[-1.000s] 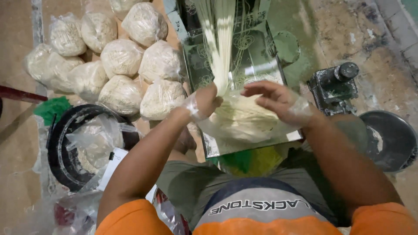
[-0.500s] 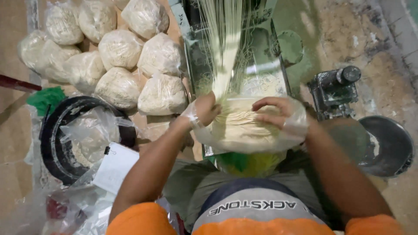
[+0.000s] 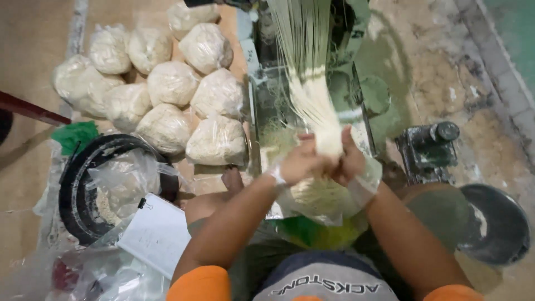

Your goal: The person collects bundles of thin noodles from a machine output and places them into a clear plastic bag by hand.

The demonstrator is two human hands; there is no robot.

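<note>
Your left hand (image 3: 301,163) and your right hand (image 3: 350,160) were pressed together at the middle of the view, both closed around the lower end of a pale cream sheaf of long thin noodle strands (image 3: 312,95). The fingers of each hand were curled tight on the bundle, with thin clear plastic gloves bunched at both wrists.

Directly beneath your hands hung a clear plastic bag partly filled with cream noodles (image 3: 317,200), and below that again lay a green and yellow plastic bag (image 3: 312,233) against your lap.

To the left of your left forearm lay a white sheet of paper with a clip (image 3: 156,234), and beside it a black round tub lined with crumpled clear plastic (image 3: 75,195).

Above your hands, the noodle strands ran upward, fanning out wider as they rose toward the grey-green metal noodle machine (image 3: 356,83) dusted with flour.

Further off, up and to the left of your left hand, sat a cluster of filled clear bags of pale noodles (image 3: 167,83) on the brown floor. To the right of your right hand stood a small dusty grey motor (image 3: 429,150), with a dark round pan (image 3: 493,223) below it.
</note>
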